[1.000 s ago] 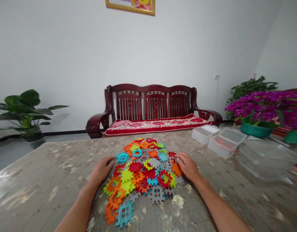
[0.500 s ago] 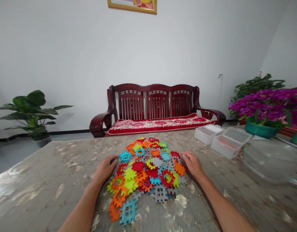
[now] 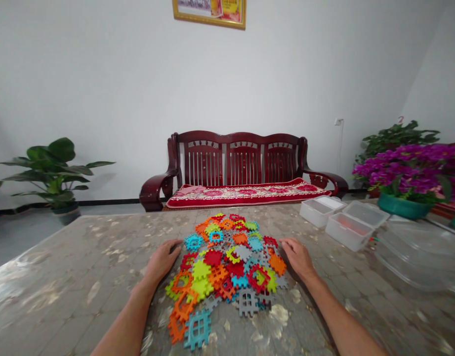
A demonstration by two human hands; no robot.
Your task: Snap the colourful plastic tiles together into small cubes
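A heap of flat plastic interlocking tiles (image 3: pixel 227 264) in red, orange, green, blue and grey lies on the marbled table (image 3: pixel 82 277). My left hand (image 3: pixel 162 259) rests palm down against the heap's left edge, fingers stretched out. My right hand (image 3: pixel 297 257) lies flat against the heap's right edge, fingers extended toward a red tile. Neither hand holds a tile. A blue grid tile (image 3: pixel 197 329) sits nearest me at the heap's front.
Two small clear plastic boxes (image 3: pixel 340 220) stand at the right, with a large clear tub (image 3: pixel 420 252) beside them. Purple flowers in a green pot (image 3: pixel 408 185) stand far right. A dark wooden bench (image 3: pixel 242 170) and a potted plant (image 3: pixel 53 173) stand beyond the table.
The view has shifted slightly to the left and down. Both hands stay flat at the sides of the heap, hardly moved.
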